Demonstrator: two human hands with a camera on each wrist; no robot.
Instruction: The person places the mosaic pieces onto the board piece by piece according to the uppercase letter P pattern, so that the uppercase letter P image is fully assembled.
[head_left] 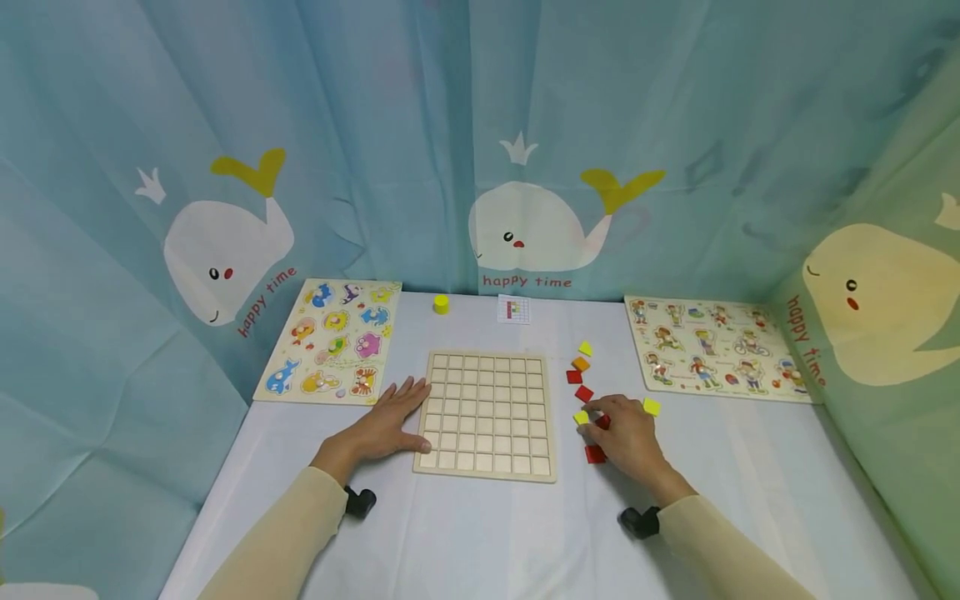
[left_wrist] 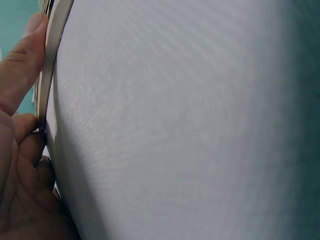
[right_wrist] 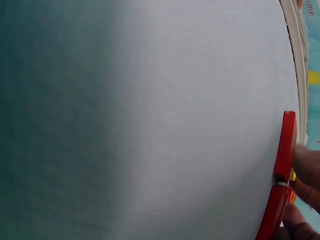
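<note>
While left hand (head_left: 386, 423), fingers spreading out straight, is resting on left edge of grid board (head_left: 485, 410), right hand (head_left: 628, 435) is pinching yellow tile (head_left: 581, 417) between fingers, just right of board. Red tiles (head_left: 595, 454) lying beside and under right hand. Orange tile (head_left: 581, 364) lying farther up desk (head_left: 487, 533). Picture puzzles (head_left: 327, 342) flanking both sides. Beyond, yellow cylinder (head_left: 441, 305) and printed card (head_left: 513, 309) sitting near whale-print curtain (head_left: 540, 229).
</note>
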